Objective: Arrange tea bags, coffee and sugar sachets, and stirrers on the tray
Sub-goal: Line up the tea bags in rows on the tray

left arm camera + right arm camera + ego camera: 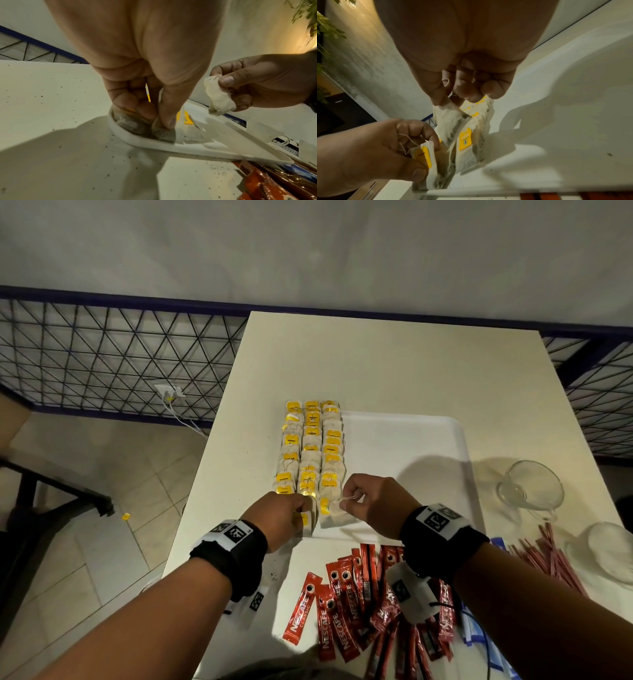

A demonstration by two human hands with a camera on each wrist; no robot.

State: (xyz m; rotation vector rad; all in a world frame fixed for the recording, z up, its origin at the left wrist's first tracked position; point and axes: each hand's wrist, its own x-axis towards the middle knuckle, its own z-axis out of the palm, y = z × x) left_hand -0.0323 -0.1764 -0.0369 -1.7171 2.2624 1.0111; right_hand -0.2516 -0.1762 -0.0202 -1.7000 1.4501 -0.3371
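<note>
Here a cream table point(394, 364) stands against a blue mesh railing point(113, 350) over a tiled floor point(85, 542). The white tray point(404, 436) carries three rows of tea bags point(310, 446) along its left edge. Red coffee sachets point(346, 604) and stirrers point(548, 559) lie at the table's near edge, partly covered by the forearms. The left hand point(277, 517) pinches a tea bag point(424, 155) at the tray's near left corner; the right hand point(373, 501), fingers curled, pinches another bag point(448, 119) by its top.

Yellow-tagged tea bags point(310, 446) — white tray point(404, 440), red sachets point(346, 607).
</note>
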